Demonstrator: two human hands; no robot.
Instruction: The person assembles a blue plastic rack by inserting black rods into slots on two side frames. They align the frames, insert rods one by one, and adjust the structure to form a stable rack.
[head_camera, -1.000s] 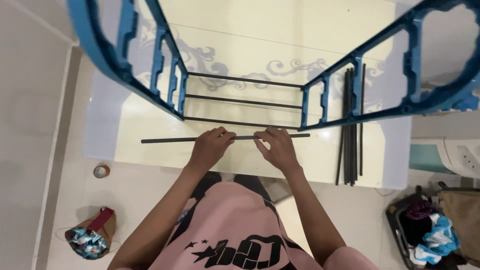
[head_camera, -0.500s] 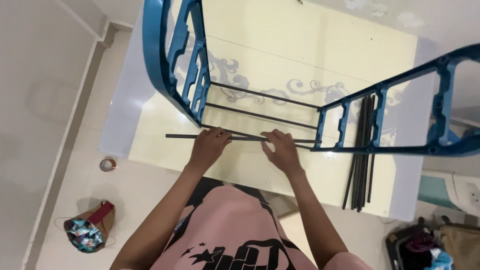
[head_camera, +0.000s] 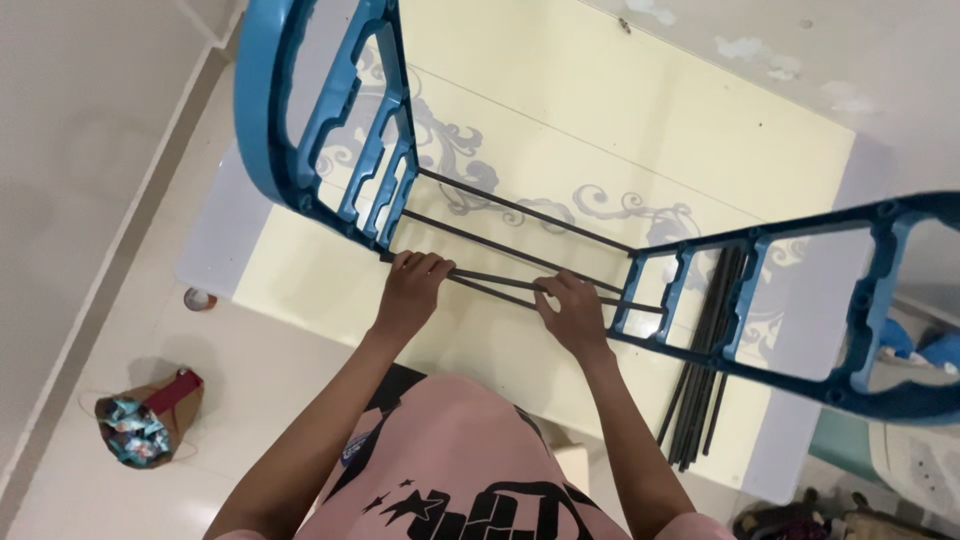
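My left hand (head_camera: 412, 288) and my right hand (head_camera: 572, 312) both grip one thin black rod (head_camera: 492, 281) that runs between two blue plastic side frames. The left blue frame (head_camera: 330, 130) rises at upper left, and my left hand sits close to its lower edge. The right blue frame (head_camera: 800, 300) stretches across the right side. Two more black rods (head_camera: 500, 235) span the gap between the frames, farther from me. A second dark rod crosses just under the one I hold.
A bundle of loose black rods (head_camera: 705, 360) lies on the pale yellow patterned mat (head_camera: 620, 120) at right. A tape roll (head_camera: 198, 298) and a small brown bag (head_camera: 150, 415) sit on the floor at left. White and blue items stand at far right.
The rod in my hands has moved up from in front of the frames to between them, its left end now at the left frame. My view shifted, the frames appear closer.
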